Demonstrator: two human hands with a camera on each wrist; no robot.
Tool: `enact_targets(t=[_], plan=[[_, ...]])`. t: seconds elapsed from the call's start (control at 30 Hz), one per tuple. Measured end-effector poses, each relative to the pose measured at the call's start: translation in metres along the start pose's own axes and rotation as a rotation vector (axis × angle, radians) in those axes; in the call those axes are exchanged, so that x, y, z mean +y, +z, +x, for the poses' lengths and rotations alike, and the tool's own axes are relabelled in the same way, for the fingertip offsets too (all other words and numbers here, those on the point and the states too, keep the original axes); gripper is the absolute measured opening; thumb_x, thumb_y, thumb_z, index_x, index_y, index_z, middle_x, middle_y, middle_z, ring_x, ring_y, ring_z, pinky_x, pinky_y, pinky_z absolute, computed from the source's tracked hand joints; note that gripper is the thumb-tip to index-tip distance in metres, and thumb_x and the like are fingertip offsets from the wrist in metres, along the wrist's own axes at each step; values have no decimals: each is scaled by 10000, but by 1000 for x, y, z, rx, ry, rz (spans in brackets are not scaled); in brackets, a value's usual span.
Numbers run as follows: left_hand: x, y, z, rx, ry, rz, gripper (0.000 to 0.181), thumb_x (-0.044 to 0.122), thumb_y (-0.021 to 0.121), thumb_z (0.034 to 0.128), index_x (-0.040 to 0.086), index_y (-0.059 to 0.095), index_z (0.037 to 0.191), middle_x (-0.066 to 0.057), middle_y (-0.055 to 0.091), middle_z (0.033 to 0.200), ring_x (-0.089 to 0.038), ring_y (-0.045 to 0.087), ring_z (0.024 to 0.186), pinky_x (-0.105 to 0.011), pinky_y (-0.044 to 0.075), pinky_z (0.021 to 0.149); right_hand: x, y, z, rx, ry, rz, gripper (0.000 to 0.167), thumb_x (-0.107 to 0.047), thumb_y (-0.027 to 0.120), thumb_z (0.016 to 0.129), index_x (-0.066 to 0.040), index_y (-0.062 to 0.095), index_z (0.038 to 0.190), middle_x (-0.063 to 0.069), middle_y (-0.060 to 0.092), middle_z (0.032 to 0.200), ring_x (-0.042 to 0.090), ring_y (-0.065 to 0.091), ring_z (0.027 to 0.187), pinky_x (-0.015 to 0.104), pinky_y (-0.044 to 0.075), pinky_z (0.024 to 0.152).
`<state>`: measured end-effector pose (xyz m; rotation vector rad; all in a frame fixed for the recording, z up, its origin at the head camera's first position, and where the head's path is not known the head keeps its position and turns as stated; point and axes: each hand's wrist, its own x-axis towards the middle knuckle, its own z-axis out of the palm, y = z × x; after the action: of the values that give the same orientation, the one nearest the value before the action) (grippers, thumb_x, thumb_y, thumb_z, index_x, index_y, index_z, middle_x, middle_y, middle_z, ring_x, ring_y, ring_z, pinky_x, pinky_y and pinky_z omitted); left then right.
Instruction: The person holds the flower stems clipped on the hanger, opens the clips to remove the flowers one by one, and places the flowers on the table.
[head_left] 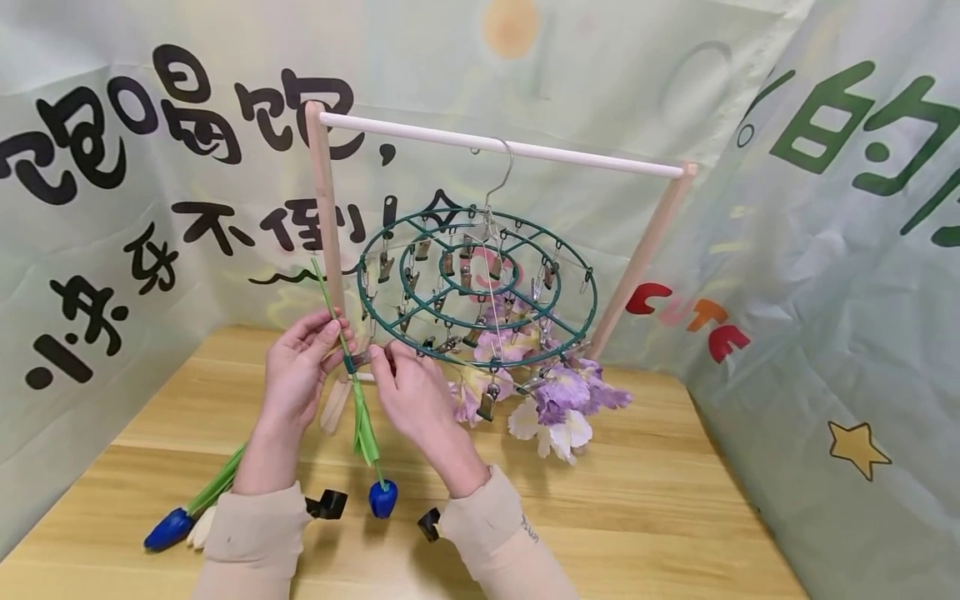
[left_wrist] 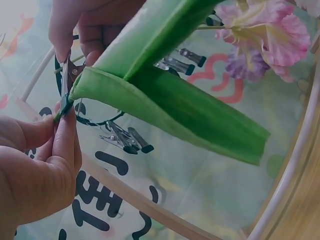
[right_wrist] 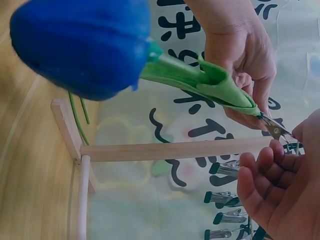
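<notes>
My left hand (head_left: 296,367) pinches the thin green stem of an artificial blue tulip (head_left: 383,499), whose bloom hangs head down. At the hanger's left edge, my right hand (head_left: 420,396) pinches a metal clip (right_wrist: 274,129) by its handles. The clip's dark green tips (left_wrist: 66,104) meet the stem just beside the left fingers; whether they have closed on it I cannot tell. The clip belongs to a round green clip hanger (head_left: 596,300), hooked over a white bar. In the left wrist view a long green leaf (left_wrist: 200,117) hides part of the right hand.
Pink, purple and white artificial flowers (head_left: 562,396) hang from the hanger's right side. Several free clips (head_left: 487,402) dangle from its rings. A wooden frame (head_left: 648,250) carries the white bar (head_left: 585,156). Another blue tulip (head_left: 168,529) and a white one (head_left: 201,529) lie by the left forearm.
</notes>
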<state>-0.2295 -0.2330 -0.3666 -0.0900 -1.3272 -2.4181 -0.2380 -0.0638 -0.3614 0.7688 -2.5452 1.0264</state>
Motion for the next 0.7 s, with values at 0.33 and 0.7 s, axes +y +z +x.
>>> enact_targets(t=[0.33, 0.7], plan=[[0, -2, 0, -14, 2, 14, 113, 77, 682, 999, 62, 730, 1101, -67, 735, 1003, -120, 734, 859, -238, 627, 832, 0, 3, 0, 59, -49, 9, 394, -425, 413, 1114, -188, 521, 818, -54, 458, 651, 110, 426, 521, 222, 324, 448], [2, -2, -1, -17, 5, 35, 104, 88, 664, 1012, 93, 728, 1094, -26, 737, 992, -100, 732, 859, -218, 621, 830, 0, 4, 0, 74, -76, 41, 387, -394, 424, 1114, -167, 524, 817, -45, 456, 660, 111, 423, 530, 214, 325, 459]])
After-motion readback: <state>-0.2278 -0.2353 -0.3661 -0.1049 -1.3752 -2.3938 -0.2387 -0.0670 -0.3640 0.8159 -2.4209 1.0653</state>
